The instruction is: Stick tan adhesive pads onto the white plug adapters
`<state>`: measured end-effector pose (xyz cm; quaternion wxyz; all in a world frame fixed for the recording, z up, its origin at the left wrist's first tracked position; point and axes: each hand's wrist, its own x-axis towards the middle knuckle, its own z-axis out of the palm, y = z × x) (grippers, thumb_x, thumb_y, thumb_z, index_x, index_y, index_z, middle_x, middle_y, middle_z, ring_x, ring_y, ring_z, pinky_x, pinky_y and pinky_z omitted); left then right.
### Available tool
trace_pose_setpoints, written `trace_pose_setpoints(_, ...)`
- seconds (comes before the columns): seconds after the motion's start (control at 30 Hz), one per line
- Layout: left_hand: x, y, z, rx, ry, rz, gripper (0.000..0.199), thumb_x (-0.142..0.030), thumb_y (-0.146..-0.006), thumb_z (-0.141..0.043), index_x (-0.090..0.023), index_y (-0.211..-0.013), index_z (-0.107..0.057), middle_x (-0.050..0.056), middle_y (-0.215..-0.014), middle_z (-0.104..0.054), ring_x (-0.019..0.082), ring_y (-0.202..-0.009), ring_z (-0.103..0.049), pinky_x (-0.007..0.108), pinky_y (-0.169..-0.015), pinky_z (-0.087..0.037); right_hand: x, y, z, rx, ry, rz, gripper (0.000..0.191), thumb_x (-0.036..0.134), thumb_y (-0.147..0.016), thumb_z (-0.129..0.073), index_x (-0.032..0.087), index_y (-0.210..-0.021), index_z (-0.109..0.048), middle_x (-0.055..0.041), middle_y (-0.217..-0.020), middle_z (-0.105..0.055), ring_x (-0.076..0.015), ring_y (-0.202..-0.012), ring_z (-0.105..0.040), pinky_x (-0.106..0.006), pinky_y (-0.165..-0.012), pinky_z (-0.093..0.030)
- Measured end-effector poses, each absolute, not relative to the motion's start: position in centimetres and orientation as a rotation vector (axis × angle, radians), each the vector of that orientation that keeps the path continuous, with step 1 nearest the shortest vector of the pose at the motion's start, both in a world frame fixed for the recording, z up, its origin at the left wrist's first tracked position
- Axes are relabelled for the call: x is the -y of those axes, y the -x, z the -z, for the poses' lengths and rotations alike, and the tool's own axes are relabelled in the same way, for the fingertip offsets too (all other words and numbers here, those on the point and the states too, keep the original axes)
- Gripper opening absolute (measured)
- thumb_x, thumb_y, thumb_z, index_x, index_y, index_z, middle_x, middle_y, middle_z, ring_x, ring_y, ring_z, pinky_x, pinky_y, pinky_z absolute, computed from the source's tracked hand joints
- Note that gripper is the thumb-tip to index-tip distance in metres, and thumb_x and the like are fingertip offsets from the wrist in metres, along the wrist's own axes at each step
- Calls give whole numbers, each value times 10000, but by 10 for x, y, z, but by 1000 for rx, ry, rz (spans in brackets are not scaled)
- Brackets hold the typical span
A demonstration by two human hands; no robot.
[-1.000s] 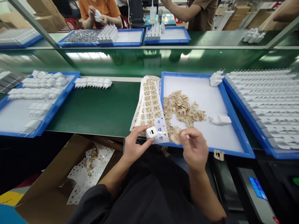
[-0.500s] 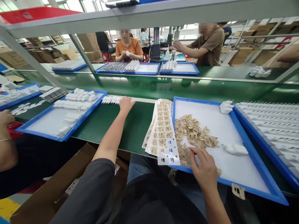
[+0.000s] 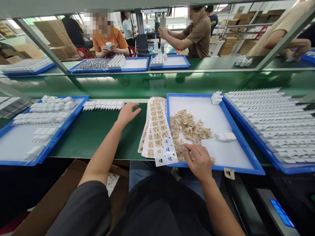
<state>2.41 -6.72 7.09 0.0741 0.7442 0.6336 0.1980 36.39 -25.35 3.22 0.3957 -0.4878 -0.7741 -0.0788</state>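
My left hand is over the green bench at the right end of a row of white plug chargers. Its fingers are spread, with nothing seen between them. At the near edge of a blue-rimmed tray, my right hand has thumb and forefinger pinched beside a heap of tan paper pieces. Whatever is in that pinch is too small to make out. Between the hands lies a fanned stack of sticker sheets. One white charger rests on its side in the tray, another by its far corner.
On the left, a blue tray carries rows of white chargers; on the right, another tray is full of them. A metal rail runs behind the bench. People sit across the line. An open carton stands below, left.
My left hand has spread its fingers, and the white piece seen at it before no longer shows there. The right hand keeps its pinch by the heap. The whole view has shifted.
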Motion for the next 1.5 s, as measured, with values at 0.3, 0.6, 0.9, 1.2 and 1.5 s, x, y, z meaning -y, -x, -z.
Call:
trace_pose_setpoints(0.3, 181, -104, -48, -1019, -2664, -313, 713, -620, -871, -632, -289, -1483, -475, 86, -1641, -311, 359, -1525, -236, 562, -1232, -225, 262, -323, -45, 2034, 1242, -117, 184, 153, -965, -555, 171, -1117, -659, -82, -1047, -704, -244, -978, -619, -398, -872, -466)
trace_pose_setpoints(0.6, 205, -127, -32, -940, -2476, -503, 1030, -617, -874, -628, -233, -1615, -25, 155, -1632, -310, 298, -1508, -315, 495, -1249, -264, 247, -313, -25, 1979, 1441, -224, 201, 248, -947, -587, 156, -1113, -653, -103, -1050, -703, -282, -974, -637, -430, -852, -495)
trace_pose_setpoints(0.9, 208, -125, -31, -909, -2478, -498, 1073, -616, -859, -648, -235, -1610, 17, 180, -1638, -281, 311, -1513, -297, 492, -1243, -286, 249, -310, -25, 2009, 1504, -141, 105, 270, -945, -609, 184, -974, -662, -74, -934, -702, -257, -910, -641, -383, -756, -453)
trace_pose_setpoints(1.2, 199, -121, -39, -932, -2424, -426, 1017, -606, -859, -657, -214, -1608, -92, 171, -1636, -290, 302, -1514, -301, 466, -1237, -299, 250, -323, -47, 1938, 1182, -428, 106, 203, -988, -515, 201, -913, -589, -59, -895, -635, -208, -878, -601, -347, -808, -490)
trace_pose_setpoints(1.5, 161, -175, -71, -871, -2593, -525, 677, -560, -903, -622, -214, -1460, -452, 152, -1433, -549, 326, -1332, -507, 487, -1128, -405, 303, -357, -61, 1660, 953, -672, 92, 133, -910, -594, 220, -933, -612, -36, -874, -678, -177, -854, -662, -327, -788, -554)
